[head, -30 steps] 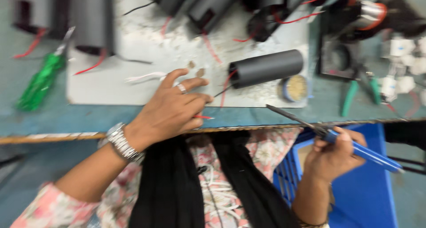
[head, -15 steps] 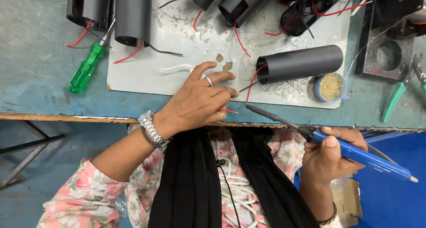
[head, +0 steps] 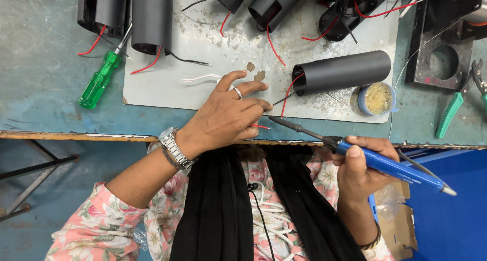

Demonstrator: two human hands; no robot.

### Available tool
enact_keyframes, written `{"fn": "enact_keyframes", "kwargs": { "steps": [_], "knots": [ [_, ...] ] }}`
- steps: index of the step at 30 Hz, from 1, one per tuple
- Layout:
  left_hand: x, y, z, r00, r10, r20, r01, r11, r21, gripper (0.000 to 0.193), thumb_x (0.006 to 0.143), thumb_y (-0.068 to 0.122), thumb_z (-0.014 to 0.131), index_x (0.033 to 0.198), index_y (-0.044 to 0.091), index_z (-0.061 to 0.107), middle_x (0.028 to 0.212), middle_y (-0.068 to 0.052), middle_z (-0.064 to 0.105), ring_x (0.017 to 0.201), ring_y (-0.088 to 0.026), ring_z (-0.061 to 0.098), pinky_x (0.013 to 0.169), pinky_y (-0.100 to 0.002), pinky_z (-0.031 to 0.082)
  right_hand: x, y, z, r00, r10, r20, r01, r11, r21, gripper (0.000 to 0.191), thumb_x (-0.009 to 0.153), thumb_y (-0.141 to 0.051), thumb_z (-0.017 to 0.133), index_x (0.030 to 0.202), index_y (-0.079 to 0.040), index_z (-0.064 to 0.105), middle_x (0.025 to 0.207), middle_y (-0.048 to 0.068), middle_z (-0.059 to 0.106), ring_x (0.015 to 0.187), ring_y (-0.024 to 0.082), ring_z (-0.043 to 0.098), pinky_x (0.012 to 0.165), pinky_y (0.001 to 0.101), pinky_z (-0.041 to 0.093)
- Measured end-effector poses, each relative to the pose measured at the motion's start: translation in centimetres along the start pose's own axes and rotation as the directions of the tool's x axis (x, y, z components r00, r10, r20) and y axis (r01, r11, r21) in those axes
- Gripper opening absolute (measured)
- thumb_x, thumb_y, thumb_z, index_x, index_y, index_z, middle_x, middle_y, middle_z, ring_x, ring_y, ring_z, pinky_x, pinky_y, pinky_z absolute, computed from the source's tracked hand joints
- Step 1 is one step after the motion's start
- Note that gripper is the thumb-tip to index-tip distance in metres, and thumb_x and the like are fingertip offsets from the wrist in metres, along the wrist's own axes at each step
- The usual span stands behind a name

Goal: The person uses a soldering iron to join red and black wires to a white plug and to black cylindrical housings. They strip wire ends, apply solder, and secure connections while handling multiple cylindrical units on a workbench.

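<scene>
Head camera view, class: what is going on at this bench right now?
A person's right hand holds a blue soldering iron, its tip aimed at the wire ends pinched in the left hand. Those red and black wires run from a black tube lying on the grey mat. A flux tin sits beside the tube.

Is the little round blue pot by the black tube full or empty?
Not empty. The little round blue pot sits open on the grey metal sheet, and yellowish crumbly stuff fills it nearly to the rim.
</scene>
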State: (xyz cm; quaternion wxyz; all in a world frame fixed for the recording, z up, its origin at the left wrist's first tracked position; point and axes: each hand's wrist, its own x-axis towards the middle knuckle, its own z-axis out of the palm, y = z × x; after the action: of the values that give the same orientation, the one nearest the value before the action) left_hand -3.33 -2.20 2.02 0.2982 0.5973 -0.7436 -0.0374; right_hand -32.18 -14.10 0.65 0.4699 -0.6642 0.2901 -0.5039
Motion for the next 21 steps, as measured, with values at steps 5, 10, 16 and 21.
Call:
{"fn": "enact_keyframes", "kwargs": {
  "steps": [5,10,16,21],
  "knots": [
    [-0.02,0.02,0.01,1.0,-0.001,0.002,0.001,1.0,0.007,0.024,0.078,0.025,0.077,0.092,0.01,0.065,0.117,0.003,0.073,0.134,-0.022,0.054,0.121,-0.053,0.029,-0.18,-0.08,0.34,0.999,0.0,0.043,0.003,0.998,-0.058,0.022,0.101,-0.014,0.072,0.102,0.005,0.06,0.092,0.015,0.068,0.058,0.016,0.067,0.054,0.0245,0.058],
    [-0.05,-0.02,0.02,1.0,0.0,-0.004,0.0,1.0,-0.008,0.024,0.078,0.025,0.078,0.091,0.01,0.065,0.117,0.003,0.074,0.134,-0.022,0.054,0.121,-0.053,0.029,-0.23,0.01,0.51,0.998,0.005,0.055,-0.003,0.999,-0.049,0.021,0.101,-0.013,0.072,0.102,0.006,0.061,0.09,0.014,0.068,0.058,0.015,0.066,0.054,0.0243,0.058],
    [-0.06,-0.09,-0.01,1.0,0.008,-0.011,-0.008,1.0,-0.017,0.024,0.078,0.025,0.078,0.091,0.009,0.065,0.118,0.002,0.074,0.133,-0.021,0.055,0.121,-0.053,0.03,-0.12,0.0,0.51,0.998,0.01,0.057,-0.007,0.999,-0.05,0.022,0.101,-0.013,0.072,0.102,0.006,0.061,0.091,0.015,0.069,0.06,0.015,0.067,0.055,0.0243,0.058],
    [-0.07,-0.03,0.01,1.0,0.006,-0.013,-0.006,1.0,-0.011,0.023,0.078,0.024,0.077,0.092,0.01,0.066,0.117,0.003,0.074,0.133,-0.021,0.055,0.121,-0.053,0.03,-0.05,-0.03,0.48,0.999,0.0,0.052,0.001,1.0,-0.022,0.022,0.101,-0.013,0.073,0.101,0.005,0.06,0.095,0.015,0.069,0.061,0.016,0.068,0.055,0.0246,0.059]
  ]
}}
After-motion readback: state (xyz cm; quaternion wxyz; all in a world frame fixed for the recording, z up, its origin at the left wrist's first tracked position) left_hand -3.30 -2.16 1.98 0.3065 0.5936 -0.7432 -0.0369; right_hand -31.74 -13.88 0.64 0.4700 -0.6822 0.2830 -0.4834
